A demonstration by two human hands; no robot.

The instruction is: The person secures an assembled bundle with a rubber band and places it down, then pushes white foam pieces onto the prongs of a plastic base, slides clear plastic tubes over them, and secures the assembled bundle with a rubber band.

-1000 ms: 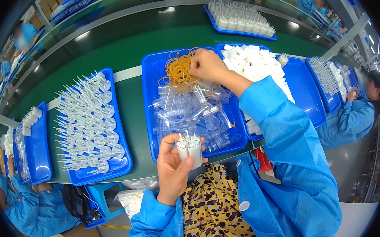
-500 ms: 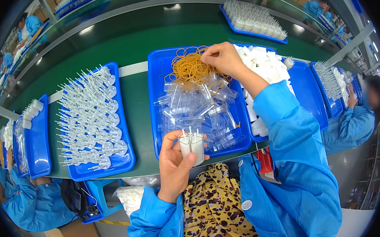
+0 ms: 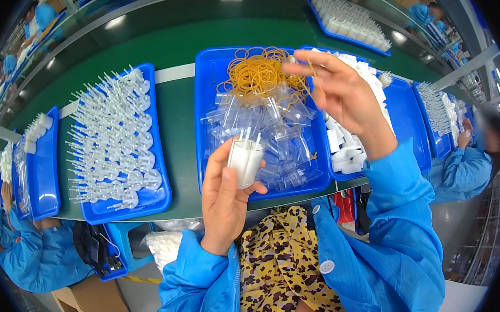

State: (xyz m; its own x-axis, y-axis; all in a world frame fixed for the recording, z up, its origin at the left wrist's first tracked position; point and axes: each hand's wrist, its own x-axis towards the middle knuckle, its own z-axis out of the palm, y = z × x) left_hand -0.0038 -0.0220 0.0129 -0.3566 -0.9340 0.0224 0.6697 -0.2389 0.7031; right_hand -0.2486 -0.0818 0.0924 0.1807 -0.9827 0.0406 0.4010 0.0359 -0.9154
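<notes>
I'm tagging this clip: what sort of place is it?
Probably a factory assembly line: a long green-topped workbench, shallow blue plastic trays of small white parts and thin amber rubber bands, and other people in blue jackets.

I have one rubber band (image 3: pixel 312 72) at the fingers of my right hand (image 3: pixel 338 95) and what look like two white cylinders (image 3: pixel 246 163) together in my left hand (image 3: pixel 222 195). By the table's (image 3: pixel 179 161) near edge, one blue tray (image 3: pixel 205 72) carries two kinds, too many to count: yellow bands (image 3: pixel 261 71) at its far edge, clear plastic pieces (image 3: pixel 247 113) nearer me. To its left, one tray (image 3: pixel 149 203) bears dozens of tubed pieces (image 3: pixel 112 139); to its right, one tray (image 3: pixel 341 177) holds dozens of white blocks (image 3: pixel 345 149). Toward the table's far edge I count one more tray (image 3: pixel 360 43).
</notes>
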